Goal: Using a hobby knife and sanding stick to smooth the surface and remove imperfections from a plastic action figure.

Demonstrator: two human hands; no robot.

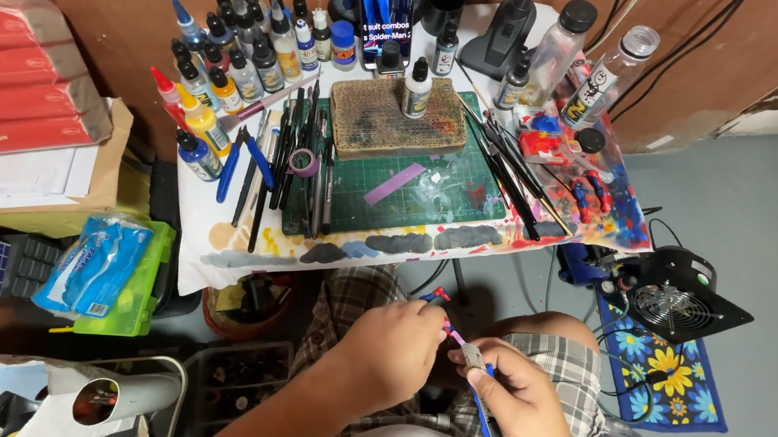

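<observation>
- Hands over lap, below bench (214, 259).
- L hand (391, 342) fingers pinch small red-blue piece (436, 297).
- R hand (523, 407) fingers grip blue-handled tool (483, 427); keep it steady, tip just beside piece.

Counts, as seen from the hands up:
- 2 hands: left hand (393, 344), right hand (523, 404).
- 1 blue-handled tool (483, 427) in the right hand, 1 small red-blue piece (435, 297) at the left hand's fingertips.
- 1 bench (216, 240) beyond both hands, 1 green cutting mat (410, 192) on it.
- 1 brown block (384, 118) beyond the mat, 1 dropper bottle (417, 90) on it.
- 1 phone (384, 0), 1 small fan (671, 298) right of the right hand.
- 2 clear bottles (558, 45) at the far right.
- Paint bottles (234, 52) far left: too crowded to count exactly.
</observation>
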